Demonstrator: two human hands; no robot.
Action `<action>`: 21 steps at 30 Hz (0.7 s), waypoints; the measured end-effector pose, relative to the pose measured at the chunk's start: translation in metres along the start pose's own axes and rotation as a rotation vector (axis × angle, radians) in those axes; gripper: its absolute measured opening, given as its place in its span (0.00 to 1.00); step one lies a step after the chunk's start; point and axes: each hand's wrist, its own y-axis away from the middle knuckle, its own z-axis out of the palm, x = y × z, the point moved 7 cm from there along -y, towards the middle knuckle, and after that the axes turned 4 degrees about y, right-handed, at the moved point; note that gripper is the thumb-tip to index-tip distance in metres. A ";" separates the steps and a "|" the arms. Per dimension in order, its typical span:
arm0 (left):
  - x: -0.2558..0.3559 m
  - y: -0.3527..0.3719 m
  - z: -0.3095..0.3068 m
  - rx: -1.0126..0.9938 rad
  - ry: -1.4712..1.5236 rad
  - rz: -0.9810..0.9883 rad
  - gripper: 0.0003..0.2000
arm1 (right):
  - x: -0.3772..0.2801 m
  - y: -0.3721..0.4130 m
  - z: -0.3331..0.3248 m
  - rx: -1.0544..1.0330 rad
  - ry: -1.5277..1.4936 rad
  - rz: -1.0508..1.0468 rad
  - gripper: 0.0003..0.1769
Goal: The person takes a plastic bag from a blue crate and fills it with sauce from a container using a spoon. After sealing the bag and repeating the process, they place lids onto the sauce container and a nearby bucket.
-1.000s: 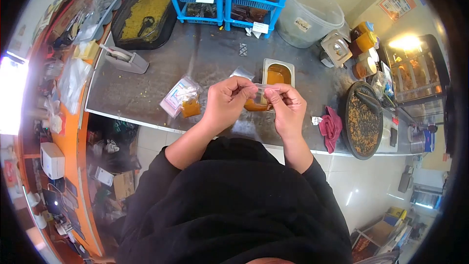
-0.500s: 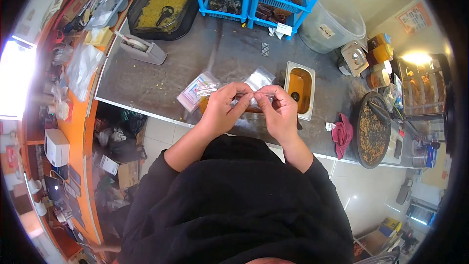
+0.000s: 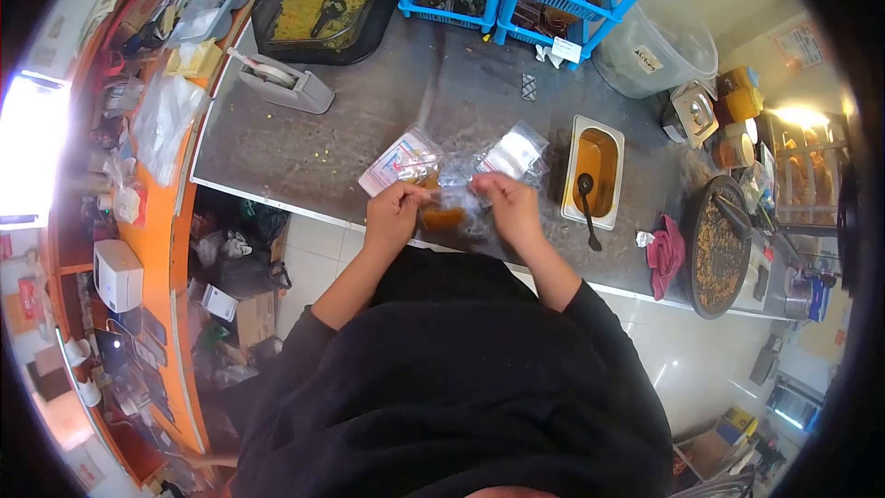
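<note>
Left hand (image 3: 391,214) and right hand (image 3: 516,209) pinch a clear bag (image 3: 454,195), outline blurred, orange filling (image 3: 444,218) inside, blue racks (image 3: 564,2) cut off above.

A spoon (image 3: 587,207) lies partly in the pan (image 3: 581,124), right of the bags (image 3: 516,151) on the table (image 3: 364,111).

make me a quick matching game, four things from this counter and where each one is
Things
1. clear plastic bag
2. black ladle
3. tape dispenser
4. dark red cloth

Places
A. beside the round tray
B. resting in the metal pan, handle over the rim
C. between the left hand and the right hand
D. near the black tray of yellow food

Pairs: 1-C, 2-B, 3-D, 4-A
</note>
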 end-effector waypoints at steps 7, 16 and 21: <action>-0.035 -0.026 -0.018 0.159 -0.414 0.151 0.08 | 0.040 -0.029 -0.026 0.350 0.632 -0.306 0.06; 0.015 -0.031 0.004 0.078 -0.274 0.232 0.15 | 0.025 -0.028 -0.036 0.358 0.374 -0.225 0.04; 0.041 -0.027 0.052 -0.224 0.092 0.077 0.12 | -0.047 0.000 -0.038 0.221 0.177 -0.126 0.06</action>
